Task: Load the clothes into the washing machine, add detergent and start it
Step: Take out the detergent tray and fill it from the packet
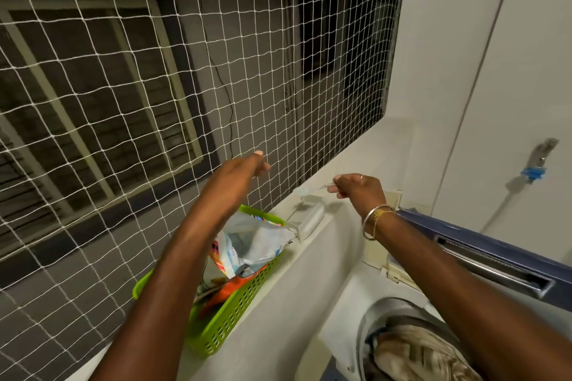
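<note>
Netting behind; right hand (356,187) pinches scoop (309,190) beyond detergent bag (257,241).

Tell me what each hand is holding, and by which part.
The right hand pinches a small clear scoop by the end of its handle. The left hand holds nothing that shows.

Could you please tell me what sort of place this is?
Probably a laundry nook on a utility balcony: a top-loading washing machine with clothes in its drum, a green basket of detergent packets, and a safety net across the opening to outside.
</note>
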A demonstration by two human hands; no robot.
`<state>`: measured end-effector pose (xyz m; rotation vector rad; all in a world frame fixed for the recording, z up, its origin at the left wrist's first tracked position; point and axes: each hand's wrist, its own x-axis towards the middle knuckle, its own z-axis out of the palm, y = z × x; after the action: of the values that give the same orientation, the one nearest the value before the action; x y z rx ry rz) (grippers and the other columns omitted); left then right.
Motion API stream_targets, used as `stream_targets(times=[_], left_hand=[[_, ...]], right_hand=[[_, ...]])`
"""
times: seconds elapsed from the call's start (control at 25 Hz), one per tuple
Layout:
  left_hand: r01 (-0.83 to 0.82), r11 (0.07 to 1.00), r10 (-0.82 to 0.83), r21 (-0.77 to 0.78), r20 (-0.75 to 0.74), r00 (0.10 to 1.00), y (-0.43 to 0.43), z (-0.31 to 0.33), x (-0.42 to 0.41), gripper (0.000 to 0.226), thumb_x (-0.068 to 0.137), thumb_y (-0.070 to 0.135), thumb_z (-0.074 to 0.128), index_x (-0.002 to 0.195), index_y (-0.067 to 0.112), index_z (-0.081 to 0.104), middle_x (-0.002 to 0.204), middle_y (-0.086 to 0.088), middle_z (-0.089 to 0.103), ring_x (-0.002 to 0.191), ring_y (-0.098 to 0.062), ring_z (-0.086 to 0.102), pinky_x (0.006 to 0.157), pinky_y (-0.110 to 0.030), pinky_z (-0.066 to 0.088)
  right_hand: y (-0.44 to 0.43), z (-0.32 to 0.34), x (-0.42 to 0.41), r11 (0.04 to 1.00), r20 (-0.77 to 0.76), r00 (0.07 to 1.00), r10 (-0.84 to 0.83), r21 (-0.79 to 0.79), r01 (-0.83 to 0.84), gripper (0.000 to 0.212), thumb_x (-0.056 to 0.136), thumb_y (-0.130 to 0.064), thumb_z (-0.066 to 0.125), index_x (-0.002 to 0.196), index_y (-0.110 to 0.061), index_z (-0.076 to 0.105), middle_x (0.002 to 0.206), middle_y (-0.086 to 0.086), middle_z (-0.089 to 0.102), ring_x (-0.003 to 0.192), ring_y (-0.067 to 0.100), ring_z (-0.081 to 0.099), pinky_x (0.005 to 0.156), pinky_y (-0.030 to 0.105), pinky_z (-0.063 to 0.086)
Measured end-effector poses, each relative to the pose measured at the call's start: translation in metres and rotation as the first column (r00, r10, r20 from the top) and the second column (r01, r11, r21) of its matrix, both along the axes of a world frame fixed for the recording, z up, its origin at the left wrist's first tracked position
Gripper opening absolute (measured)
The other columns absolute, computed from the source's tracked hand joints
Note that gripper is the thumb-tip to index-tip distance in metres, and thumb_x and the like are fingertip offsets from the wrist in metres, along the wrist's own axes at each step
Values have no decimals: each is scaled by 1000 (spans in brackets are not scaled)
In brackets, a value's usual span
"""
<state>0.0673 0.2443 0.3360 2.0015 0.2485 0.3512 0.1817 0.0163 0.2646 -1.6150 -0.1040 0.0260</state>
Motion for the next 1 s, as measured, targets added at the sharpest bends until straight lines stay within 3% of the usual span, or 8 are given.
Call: stream_targets(times=[0.12,0.28,0.4,0.56,0.8,0.92,1.0], left_hand=[[8,1000,-8,-15,13,1000,6,-4,3,41,80,66,46,89,41,76,100,13,76,107,-11,66,107,-48,44],[-11,1000,12,-28,17,1000,14,-5,0,42,77,70,45,88,44,75,101,13,76,109,-12,66,106,-50,44],[-24,999,26,-43,31,999,20,-6,-2,43,77,70,44,88,43,76,102,13,75,108,-11,67,106,-50,44],[-25,998,26,-49,27,999,23,-8,1,44,79,69,43,88,41,76,102,13,76,107,-12,67,106,-51,44],[-37,998,36,-42,-28,999,27,-17,10,51,77,74,43,90,38,77,103,11,75,109,-12,66,107,-50,43],[-28,999,27,-40,-29,999,28,-18,10,50,77,75,43,90,40,76,104,10,75,109,-13,66,106,-51,44],[-19,999,18,-34,-28,999,28,-19,9,49,77,75,42,88,41,76,105,9,75,109,-15,66,105,-51,44]], right_hand=[[7,-25,24,998,-30,999,-17,-66,15,16,92,-20,64,87,-8,75,75,2,76,64,15,62,78,29,50],[12,-43,51,979,-26,1000,-6,-202,1,22,92,-24,63,77,-13,74,70,-1,75,68,17,63,81,35,54],[14,-44,62,923,65,997,44,-386,-15,21,94,-28,60,84,-15,74,70,-7,73,77,16,64,79,31,48],[21,-34,75,819,186,970,159,-573,-24,18,95,-20,56,84,-17,71,78,1,73,81,19,64,74,26,40],[21,-36,83,813,423,868,258,-581,42,26,94,-11,55,77,-28,65,73,-5,70,73,16,65,72,31,50],[14,-38,77,789,606,734,305,-593,162,26,90,-3,55,81,-25,68,77,-4,69,74,19,62,74,37,51],[11,-36,70,821,642,723,257,-539,187,22,92,-5,56,86,-21,70,79,-4,70,75,18,62,75,33,49]])
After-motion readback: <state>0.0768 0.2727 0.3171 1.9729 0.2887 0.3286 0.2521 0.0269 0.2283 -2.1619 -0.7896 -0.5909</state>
